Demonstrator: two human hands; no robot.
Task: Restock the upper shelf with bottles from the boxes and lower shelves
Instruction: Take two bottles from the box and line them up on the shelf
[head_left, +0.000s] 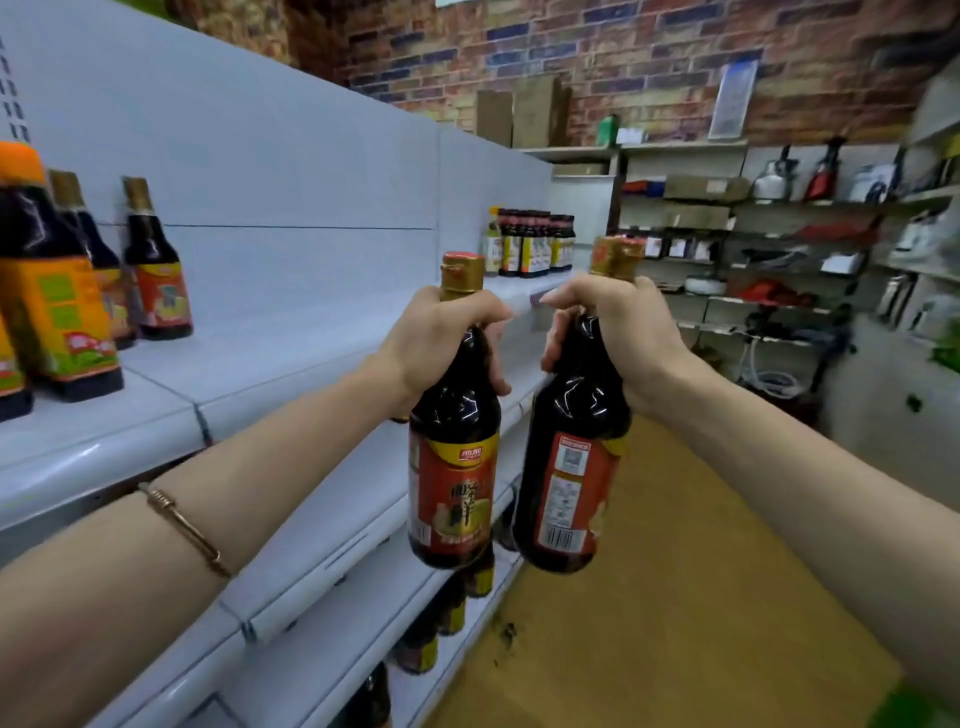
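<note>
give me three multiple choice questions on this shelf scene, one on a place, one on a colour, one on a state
1. Where does the far group of bottles stand?
A. on the upper shelf
B. on the floor
C. in a box

2. What colour are the caps of the two held bottles?
A. blue
B. gold
C. white

3. What is the left hand doing?
A. hanging open
B. pressing flat on the shelf
C. gripping the left bottle by the neck

Answers: 1 A, they stand at the shelf's far end. 2 B, gold foil tops both. 3 C, the fingers curl round the neck, as the right hand does on the right bottle.
</note>
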